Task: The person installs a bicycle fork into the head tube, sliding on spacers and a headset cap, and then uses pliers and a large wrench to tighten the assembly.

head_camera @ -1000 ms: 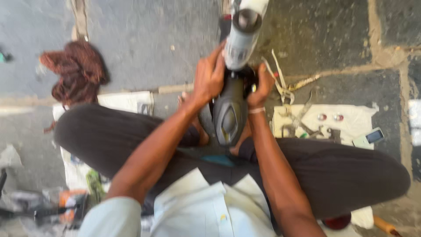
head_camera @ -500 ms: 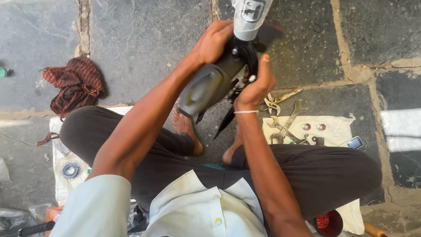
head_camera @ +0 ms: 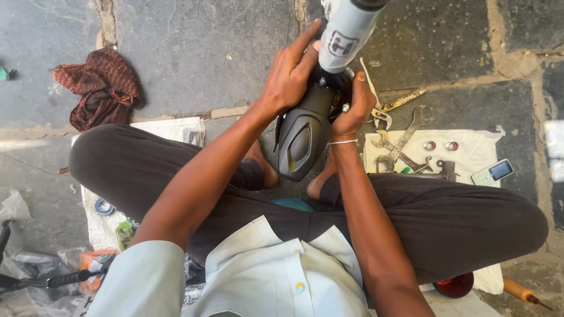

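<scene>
my left hand [head_camera: 291, 73] clamps the top of the dark plastic housing [head_camera: 305, 138], propped between my feet so it stays upright. my right hand [head_camera: 352, 105] grips its other side, steadying the pale grey part [head_camera: 346, 29] above; wrenches [head_camera: 402, 141] lie just right of it.

1. A floor of large grey stone slabs [head_camera: 194, 53] is filling the view, with pale mortar joints [head_camera: 106, 23] running between the slabs.
2. Sunlight is falling from the right, brightening the slabs there.
3. A crumpled dark red patterned cloth [head_camera: 100, 88] is lying on the stone at upper left.
4. A white cloth sheet [head_camera: 476, 147] is lying spread on the floor at right.
</scene>
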